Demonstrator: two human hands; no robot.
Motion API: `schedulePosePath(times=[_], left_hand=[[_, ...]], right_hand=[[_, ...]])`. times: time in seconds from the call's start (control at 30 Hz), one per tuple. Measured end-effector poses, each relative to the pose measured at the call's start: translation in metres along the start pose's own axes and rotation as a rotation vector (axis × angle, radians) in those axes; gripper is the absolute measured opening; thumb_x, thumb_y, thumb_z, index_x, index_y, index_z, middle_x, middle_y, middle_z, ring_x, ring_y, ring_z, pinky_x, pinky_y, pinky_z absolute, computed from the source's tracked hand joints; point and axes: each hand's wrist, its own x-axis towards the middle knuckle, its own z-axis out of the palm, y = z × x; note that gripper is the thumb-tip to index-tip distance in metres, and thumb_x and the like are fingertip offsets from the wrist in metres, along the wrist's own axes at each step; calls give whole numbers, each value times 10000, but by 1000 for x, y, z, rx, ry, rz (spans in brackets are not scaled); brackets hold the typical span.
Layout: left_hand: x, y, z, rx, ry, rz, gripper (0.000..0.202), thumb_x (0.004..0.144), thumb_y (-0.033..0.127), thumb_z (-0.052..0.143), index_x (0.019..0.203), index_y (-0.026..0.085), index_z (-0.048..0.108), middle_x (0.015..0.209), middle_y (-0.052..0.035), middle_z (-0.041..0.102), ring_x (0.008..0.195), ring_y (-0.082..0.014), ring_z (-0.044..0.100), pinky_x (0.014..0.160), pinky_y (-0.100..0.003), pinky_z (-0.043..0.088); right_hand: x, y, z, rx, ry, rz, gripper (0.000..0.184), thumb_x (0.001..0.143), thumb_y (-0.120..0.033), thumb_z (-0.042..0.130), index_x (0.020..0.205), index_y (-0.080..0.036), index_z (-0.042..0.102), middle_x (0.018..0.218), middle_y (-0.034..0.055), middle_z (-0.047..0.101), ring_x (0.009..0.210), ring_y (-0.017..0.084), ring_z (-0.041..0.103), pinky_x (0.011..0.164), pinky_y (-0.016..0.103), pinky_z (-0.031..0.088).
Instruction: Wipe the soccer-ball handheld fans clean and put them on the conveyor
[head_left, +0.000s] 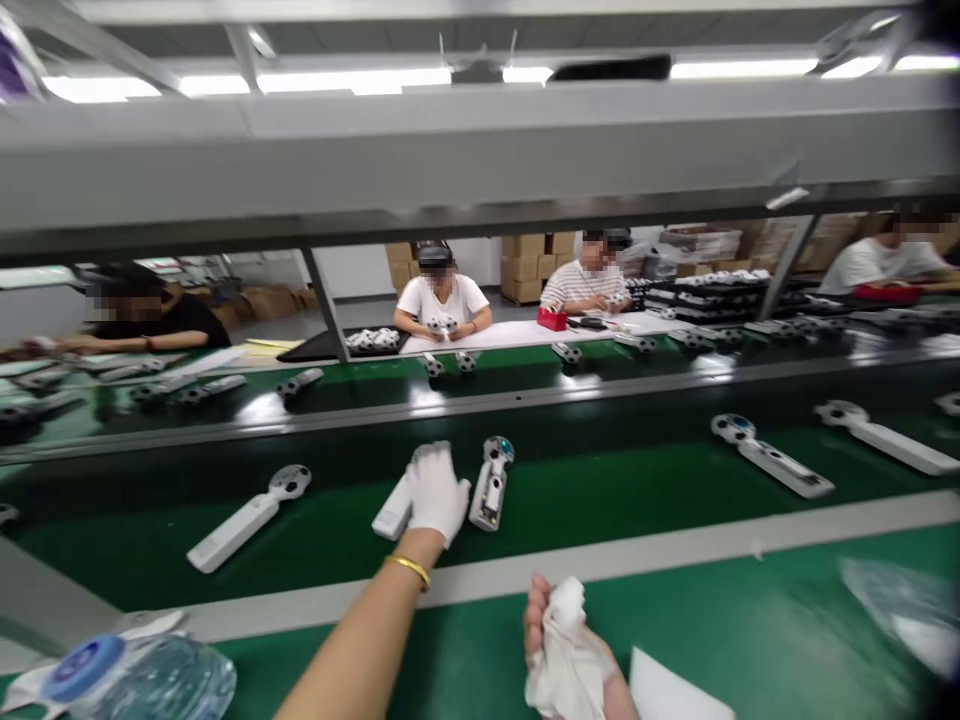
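The gloved left hand [437, 492] lies over the head end of a white device [393, 510] on the green belt [600, 510], its fingers bent down across it; whether it grips or only rests there, I cannot tell. The device sits directly under the hand, its long axis slanting across the belt, with its tail toward the lower left and its head end pointing up and right beneath the palm. The left hand is much the nearer of the two. The bare right hand [541, 625], palm up, is clenched on a crumpled white cloth [564, 650], well back from the device and nearer the person. Just right of the left hand lies a second device [491, 490], its back open, its long axis running almost straight away from the person, and its blue-centred head pointing away. A third device [247, 522] lies left of the hand, slanted the same way. A water bottle [142, 680] lies left of the left forearm, and a sheet of paper [667, 692] lies just beside the right hand
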Motion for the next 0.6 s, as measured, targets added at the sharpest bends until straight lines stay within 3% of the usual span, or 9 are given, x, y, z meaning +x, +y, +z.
schedulePosePath(times=[0.07, 0.13, 0.2, 0.3, 0.43, 0.5, 0.53, 0.57, 0.6], left_hand=[[11, -19, -10, 96, 13, -48, 757, 719, 117, 612, 1380, 139, 244, 1466, -187, 201, 1377, -335, 44, 1096, -522, -3], [19, -34, -20, 142, -37, -136, 705, 720, 142, 605, 1350, 106, 292, 1315, -262, 388, 1271, -463, 254, 988, -656, 148], [23, -39, -28, 134, -85, -195, 597, 741, 185, 577, 1295, 116, 366, 1180, -251, 494, 1162, -488, 384, 913, -670, 236], [9, -28, -41, -23, -156, -262, 395, 771, 286, 545, 1136, 153, 472, 1035, -183, 569, 1036, -403, 517, 889, -573, 348], [-54, -2, -55, -460, -354, -333, 378, 848, 503, 389, 1035, 185, 471, 912, -86, 594, 763, -191, 597, 709, -334, 490], [-98, 6, -59, -658, -449, -387, 378, 847, 481, 414, 1037, 161, 478, 921, -73, 580, 686, -124, 567, 666, -264, 486], [-120, 8, -60, -855, -496, -477, 386, 813, 434, 521, 1089, 172, 458, 940, -61, 566, 665, -112, 550, 610, -248, 470], [-141, 9, -61, -920, -545, -550, 412, 796, 398, 568, 1127, 192, 433, 896, -35, 559, 621, -105, 532, 561, -246, 455], [-160, 10, -61, -863, -556, -536, 399, 824, 395, 527, 1156, 201, 420, 820, -14, 550, 584, -108, 525, 543, -256, 456]], right_hand=[[-5, 0, 13, 105, 64, -1, 336, 547, -105, 819, 858, -183, 717, 876, 14, 731, 826, 140, 680, 772, 218, 531], [-7, 3, 22, 195, 124, -17, 360, 509, -73, 819, 843, -160, 718, 897, 24, 728, 849, 155, 677, 797, 229, 529], [-8, 5, 26, 265, 156, -26, 364, 514, -34, 794, 857, -126, 714, 907, 48, 726, 849, 173, 677, 800, 250, 534], [-10, 5, 29, 339, 177, -5, 254, 640, -30, 697, 885, -95, 701, 900, 65, 725, 831, 169, 678, 766, 253, 544], [-14, -1, 33, 359, 190, -4, 203, 789, -75, 538, 926, -104, 685, 888, 54, 724, 803, 156, 678, 675, 240, 554], [-16, -6, 36, 338, 211, -10, 221, 825, -93, 488, 935, -115, 678, 875, 46, 722, 787, 149, 678, 646, 230, 552], [-16, -8, 38, 321, 224, -18, 230, 837, -95, 468, 935, -118, 674, 865, 44, 721, 773, 141, 678, 639, 221, 550], [-16, -10, 39, 293, 237, -32, 237, 844, -92, 453, 931, -120, 671, 855, 42, 720, 759, 132, 677, 636, 212, 547], [-16, -12, 41, 251, 249, -54, 239, 845, -86, 446, 928, -123, 667, 846, 40, 719, 743, 123, 676, 634, 206, 545]])
